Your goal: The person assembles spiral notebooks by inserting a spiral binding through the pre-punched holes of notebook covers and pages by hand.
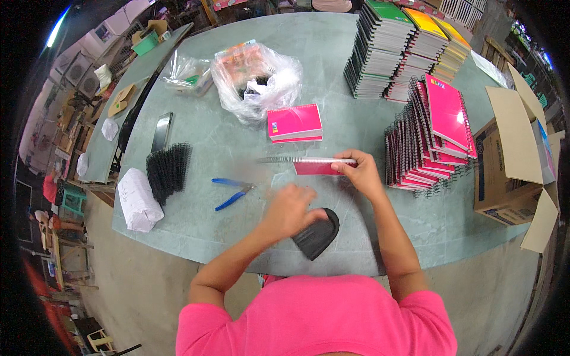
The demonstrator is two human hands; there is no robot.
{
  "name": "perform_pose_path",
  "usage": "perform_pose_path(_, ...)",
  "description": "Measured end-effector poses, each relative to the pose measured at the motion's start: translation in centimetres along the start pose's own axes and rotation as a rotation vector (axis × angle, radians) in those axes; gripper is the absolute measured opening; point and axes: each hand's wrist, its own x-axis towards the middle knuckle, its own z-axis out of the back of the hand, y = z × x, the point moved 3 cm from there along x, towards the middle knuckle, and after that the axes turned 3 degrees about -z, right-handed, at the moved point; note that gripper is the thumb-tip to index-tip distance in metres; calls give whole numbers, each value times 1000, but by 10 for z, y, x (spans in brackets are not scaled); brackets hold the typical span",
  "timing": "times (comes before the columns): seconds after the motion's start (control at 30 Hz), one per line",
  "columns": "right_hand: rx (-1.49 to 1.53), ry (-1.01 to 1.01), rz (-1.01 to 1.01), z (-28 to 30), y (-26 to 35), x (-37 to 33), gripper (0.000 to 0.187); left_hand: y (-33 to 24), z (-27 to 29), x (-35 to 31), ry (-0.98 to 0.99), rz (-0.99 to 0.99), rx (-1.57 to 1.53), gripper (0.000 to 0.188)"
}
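Observation:
My right hand [360, 172] pinches the right end of a pink notebook [317, 168], held with its spine edge up. A metal-looking spiral coil [276, 159] runs along that edge and sticks out past the notebook's left end, where a grey smear of motion blurs it. My left hand [290, 209] is slightly blurred, thumb apart from the fingers, with no object seen between them. Its thumb overlaps the edge of a black, round-ended sole-like pad [319, 235]; whether they touch I cannot tell. Blue-handled pliers [233, 192] lie open to the left.
Pink notebooks [294, 122] lie unbound ahead. Coiled pink notebooks [424, 139] stand stacked at right, before tall green and yellow stacks [383, 50]. An open carton [504, 172] is far right. Black coils [168, 172], a white wrapped bundle [139, 200] and a plastic bag [252, 83] sit left.

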Motion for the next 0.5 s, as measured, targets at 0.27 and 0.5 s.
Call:
perform_pose_path(0.27,183,15,68,-17,-14,1,24,8,4,2,110,72,-233,38)
perform_pose_path(0.5,416,63,-23,-23,-14,-4,24,64,36,31,-245,47,-154,23)
